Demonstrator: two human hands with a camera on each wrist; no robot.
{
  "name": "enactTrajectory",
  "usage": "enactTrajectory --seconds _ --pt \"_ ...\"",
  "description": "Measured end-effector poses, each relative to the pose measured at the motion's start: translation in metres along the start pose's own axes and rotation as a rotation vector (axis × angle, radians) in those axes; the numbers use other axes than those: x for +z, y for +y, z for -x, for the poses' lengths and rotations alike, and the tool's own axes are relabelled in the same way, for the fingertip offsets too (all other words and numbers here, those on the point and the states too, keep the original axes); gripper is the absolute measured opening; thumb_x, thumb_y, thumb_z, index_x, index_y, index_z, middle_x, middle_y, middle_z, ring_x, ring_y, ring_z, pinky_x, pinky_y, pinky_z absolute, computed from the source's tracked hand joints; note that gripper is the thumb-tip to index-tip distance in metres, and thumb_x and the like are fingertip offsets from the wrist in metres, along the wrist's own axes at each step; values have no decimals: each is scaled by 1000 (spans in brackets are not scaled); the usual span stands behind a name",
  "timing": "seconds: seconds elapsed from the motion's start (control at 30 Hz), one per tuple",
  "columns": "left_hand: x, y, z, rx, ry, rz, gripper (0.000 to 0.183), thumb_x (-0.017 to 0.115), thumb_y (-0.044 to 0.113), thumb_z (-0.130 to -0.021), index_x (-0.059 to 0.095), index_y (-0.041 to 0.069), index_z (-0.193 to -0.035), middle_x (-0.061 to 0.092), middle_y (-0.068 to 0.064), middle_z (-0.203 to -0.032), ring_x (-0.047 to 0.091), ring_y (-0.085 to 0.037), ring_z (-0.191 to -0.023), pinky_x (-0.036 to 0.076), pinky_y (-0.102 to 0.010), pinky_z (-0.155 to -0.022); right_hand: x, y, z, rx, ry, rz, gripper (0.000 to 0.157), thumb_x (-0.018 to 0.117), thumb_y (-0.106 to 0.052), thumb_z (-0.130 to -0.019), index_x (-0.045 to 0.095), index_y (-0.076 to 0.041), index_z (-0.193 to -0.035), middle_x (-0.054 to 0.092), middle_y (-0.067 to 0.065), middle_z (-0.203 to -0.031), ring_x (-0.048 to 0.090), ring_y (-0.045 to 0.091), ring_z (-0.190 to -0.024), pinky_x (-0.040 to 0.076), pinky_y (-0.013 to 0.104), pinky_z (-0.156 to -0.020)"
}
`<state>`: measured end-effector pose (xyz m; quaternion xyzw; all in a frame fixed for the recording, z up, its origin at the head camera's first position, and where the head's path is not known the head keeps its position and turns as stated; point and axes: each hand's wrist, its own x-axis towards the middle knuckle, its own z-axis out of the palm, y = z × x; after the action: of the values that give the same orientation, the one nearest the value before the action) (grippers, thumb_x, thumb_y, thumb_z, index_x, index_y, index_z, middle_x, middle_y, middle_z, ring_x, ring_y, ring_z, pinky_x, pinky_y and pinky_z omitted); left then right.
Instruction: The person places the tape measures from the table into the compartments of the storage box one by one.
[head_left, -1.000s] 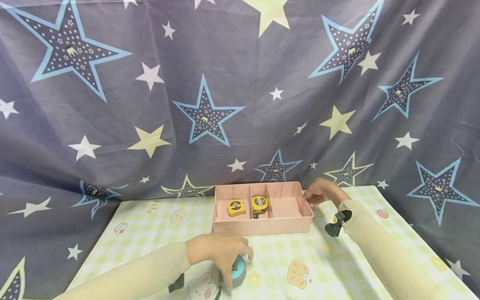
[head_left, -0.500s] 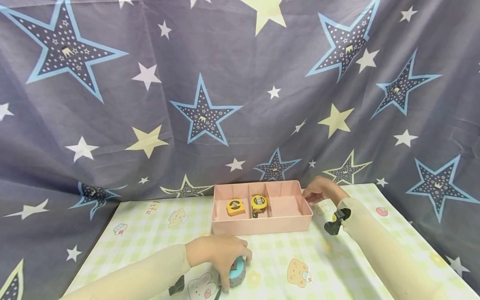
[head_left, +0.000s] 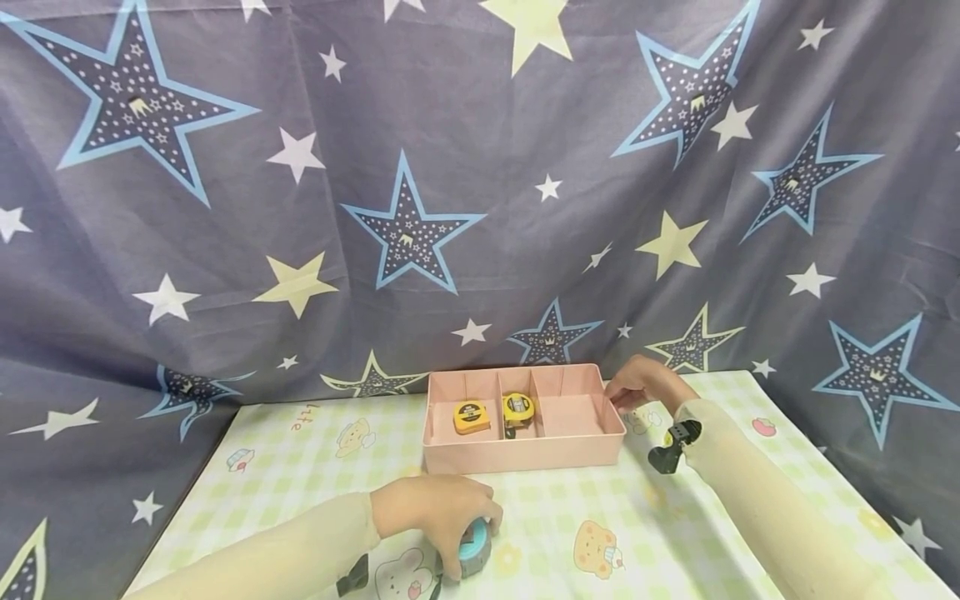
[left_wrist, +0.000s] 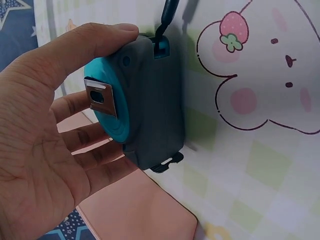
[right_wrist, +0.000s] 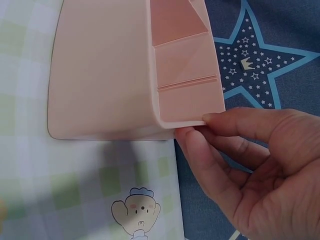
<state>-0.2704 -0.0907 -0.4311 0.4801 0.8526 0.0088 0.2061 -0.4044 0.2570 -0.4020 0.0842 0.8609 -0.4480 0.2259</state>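
Observation:
My left hand [head_left: 438,512] grips a grey tape measure [left_wrist: 155,105] with a teal round face, its thumb at one end and fingers at the other. The tape measure stands on the cloth in front of the box, with a dark wrist strap attached. At the right end of the pink divided box [head_left: 521,454], my right hand [right_wrist: 250,160] pinches the rim between thumb and fingers. Inside the box, a yellow tape measure [head_left: 471,417] lies in the left compartment. Another yellow tape measure [head_left: 518,409] sits in the narrow middle one.
A green-and-white checked cloth [head_left: 300,475] with cartoon prints covers the table. Close behind the box hangs a dark curtain [head_left: 525,233] with a star pattern. The box's right compartment [head_left: 570,414] shows its bare floor.
Both hands, the box and the tape measures stay almost in place. Only a slight shift of the head view shows.

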Motion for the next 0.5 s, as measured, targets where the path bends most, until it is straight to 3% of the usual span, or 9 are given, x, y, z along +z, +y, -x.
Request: enactTrajectory --seconds 0.5 --pt "-9 -1 -6 0 -38 35 54 96 27 -65 72 23 -114 63 16 -99 55 5 -88 49 -12 -78 0 1 1 -6 -1 -16 7 66 3 -87 68 7 -93 69 6 -71 67 12 -60 62 27 -68"
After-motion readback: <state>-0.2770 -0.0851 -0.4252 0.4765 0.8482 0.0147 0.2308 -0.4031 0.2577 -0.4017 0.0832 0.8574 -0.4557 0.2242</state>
